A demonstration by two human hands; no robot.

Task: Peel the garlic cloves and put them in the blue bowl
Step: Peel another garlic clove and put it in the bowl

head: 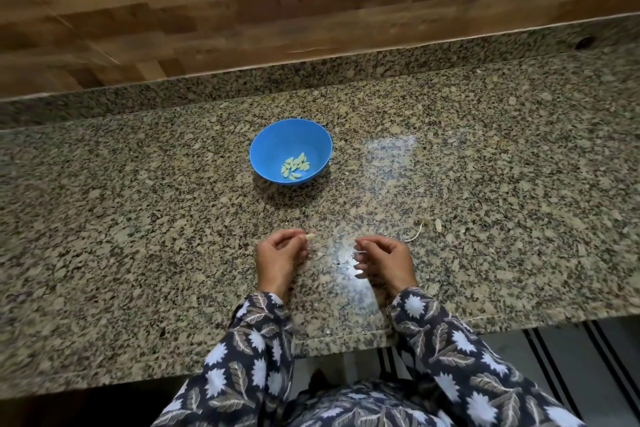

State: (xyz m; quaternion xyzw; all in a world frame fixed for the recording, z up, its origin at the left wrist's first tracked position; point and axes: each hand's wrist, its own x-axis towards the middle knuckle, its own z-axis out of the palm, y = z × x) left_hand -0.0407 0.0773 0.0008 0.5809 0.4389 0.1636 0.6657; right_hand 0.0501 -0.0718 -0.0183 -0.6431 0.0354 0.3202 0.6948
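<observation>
The granite counter [138,201] is stretching across the whole view, with a wooden wall panel [207,28] rising behind it. From the lower edge a leaf-patterned left sleeve [249,350] is reaching up to the left hand [277,256], which is hovering just above the near part of the counter. Its fingers are curling inward, and the thumb and forefinger are pinching a pale garlic clove [310,236] that is poking out to the right of the fingertips. Farther back, well apart from both hands, the blue bowl [266,149] is sitting upright on the stone, holding a small cluster of peeled cloves [294,167] at its bottom (they are looking greenish against the blue). Between the hands a few small skin scraps [318,255] are lying on the counter. The right hand [384,260] is facing the left one, its fingers curling toward the palm with the nails showing; whether it is gripping anything, I cannot tell. Just beyond it a thin dry stem [414,234] is lying on the stone, and near that a pale garlic piece [438,225]. Below the counter edge a striped mat [554,350] is showing.
</observation>
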